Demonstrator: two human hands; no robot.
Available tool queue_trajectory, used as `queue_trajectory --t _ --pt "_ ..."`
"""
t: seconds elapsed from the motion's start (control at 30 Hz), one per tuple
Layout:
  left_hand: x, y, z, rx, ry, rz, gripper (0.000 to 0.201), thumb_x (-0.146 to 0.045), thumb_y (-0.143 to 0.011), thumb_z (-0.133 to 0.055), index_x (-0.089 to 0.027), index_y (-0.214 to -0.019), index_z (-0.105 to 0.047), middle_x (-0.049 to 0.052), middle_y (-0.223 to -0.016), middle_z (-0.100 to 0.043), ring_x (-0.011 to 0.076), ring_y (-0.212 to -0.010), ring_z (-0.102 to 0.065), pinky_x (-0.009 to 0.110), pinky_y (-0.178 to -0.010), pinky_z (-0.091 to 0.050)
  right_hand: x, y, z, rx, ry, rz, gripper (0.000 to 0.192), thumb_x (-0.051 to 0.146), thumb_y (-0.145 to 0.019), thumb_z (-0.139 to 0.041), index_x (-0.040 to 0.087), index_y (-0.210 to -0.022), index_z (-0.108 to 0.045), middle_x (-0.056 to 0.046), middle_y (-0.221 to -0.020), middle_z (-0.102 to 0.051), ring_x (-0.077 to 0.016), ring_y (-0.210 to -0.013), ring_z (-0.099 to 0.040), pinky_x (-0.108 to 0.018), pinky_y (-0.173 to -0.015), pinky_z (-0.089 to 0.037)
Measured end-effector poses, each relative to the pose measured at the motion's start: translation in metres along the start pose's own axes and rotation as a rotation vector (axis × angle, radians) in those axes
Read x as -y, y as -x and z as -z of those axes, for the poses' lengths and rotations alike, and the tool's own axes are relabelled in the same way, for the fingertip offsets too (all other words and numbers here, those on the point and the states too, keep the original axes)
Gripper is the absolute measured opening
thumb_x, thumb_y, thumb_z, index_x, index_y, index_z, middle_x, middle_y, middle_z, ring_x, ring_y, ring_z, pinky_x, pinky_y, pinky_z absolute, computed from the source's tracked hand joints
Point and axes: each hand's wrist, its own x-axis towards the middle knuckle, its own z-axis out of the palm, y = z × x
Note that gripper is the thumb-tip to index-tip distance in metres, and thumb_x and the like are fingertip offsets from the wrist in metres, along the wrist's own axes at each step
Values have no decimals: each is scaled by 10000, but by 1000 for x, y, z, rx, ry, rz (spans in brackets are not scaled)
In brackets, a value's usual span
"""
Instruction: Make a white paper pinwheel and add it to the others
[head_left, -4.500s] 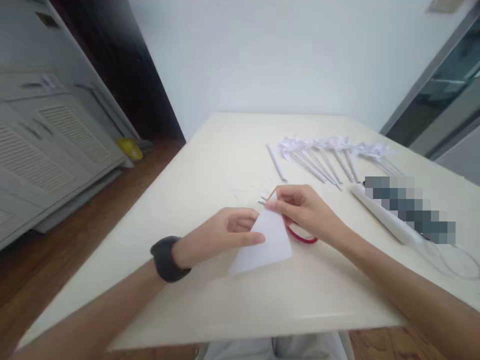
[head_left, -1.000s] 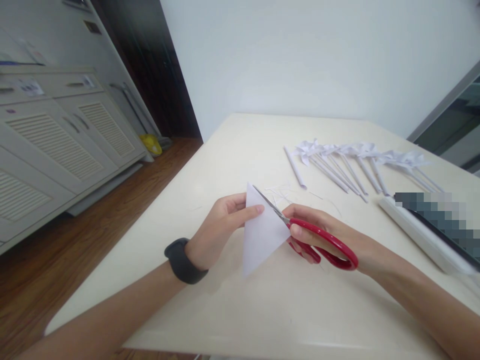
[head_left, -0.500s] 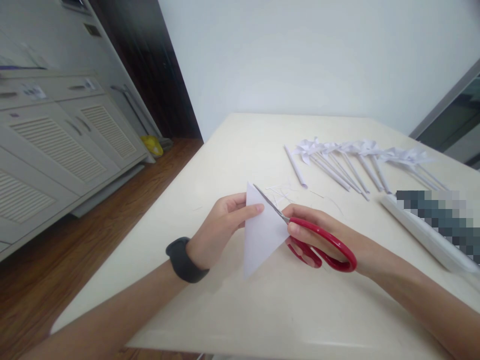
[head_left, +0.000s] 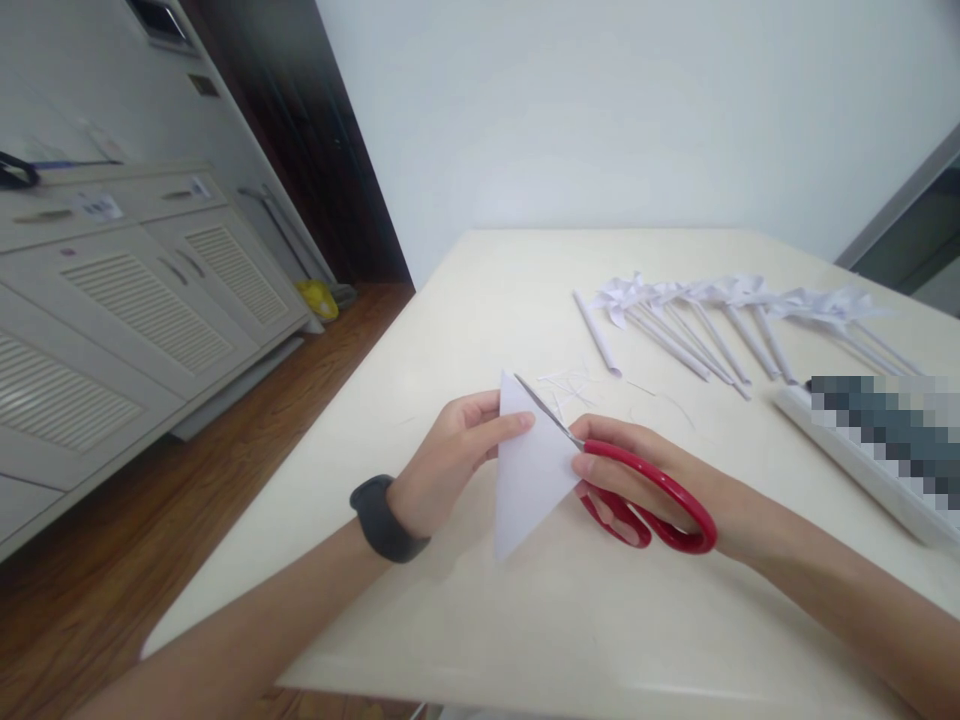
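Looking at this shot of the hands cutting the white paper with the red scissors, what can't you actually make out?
- Head view: how far the scissors have cut; the blades lie against the paper.
- Right hand: fingers inside the handles are partly hidden.
- Flat object at the table's right: pixelated and cut off by the edge.
- Pinwheels: too small to count.
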Motion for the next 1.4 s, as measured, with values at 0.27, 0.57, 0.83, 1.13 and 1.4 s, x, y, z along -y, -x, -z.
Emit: queue_trajectory --t 0.27,0.57,0.83,1.13,1.4 --pt "0 0 1 3 27 25 304 -307 -816 -570 -159 -1078 -617 74 -1015 -663 183 -873 -606 276 -740 -460 -5 -1 0 -8 -1 -20 179 368 -884 -454 213 -808 -410 55 -597 -477 -80 -446 -439 -227 -430 -323" --pt "0 -1 1 -19 -13 40 305 -349 -822 -547 -155 -1039 -636 73 -985 -670 184 -836 -614 287 -743 -464 -6 -2 1 -18 49 -34 175 371 -873 -466 220 -803 -413 54 -590 -486 -80 -442 -442 -216 -417 -326" --pt "0 -1 3 -62 -31 39 272 -351 -811 -560 -151 -963 -667 65 -913 -676 164 -783 -596 262 -699 -459 -10 -3 8 -27 57 -40 177 367 -858 -490 208 -785 -458 51 -554 -515 -69 -391 -434 -219 -412 -331" --pt "-1 0 1 -72 0 33 223 -314 -804 -572 -146 -901 -682 48 -837 -683 139 -701 -585 245 -657 -447 3 -1 5 -45 58 -52 225 398 -835 -522 199 -756 -453 57 -529 -476 -54 -369 -380 -202 -386 -266" --pt "-5 0 -1 -118 -27 10 246 -322 -798 -578 -157 -952 -677 49 -839 -688 143 -645 -582 253 -614 -439 -3 1 7 3 -23 -18 209 416 -857 -497 213 -847 -446 55 -584 -429 -57 -447 -330 -213 -435 -226"
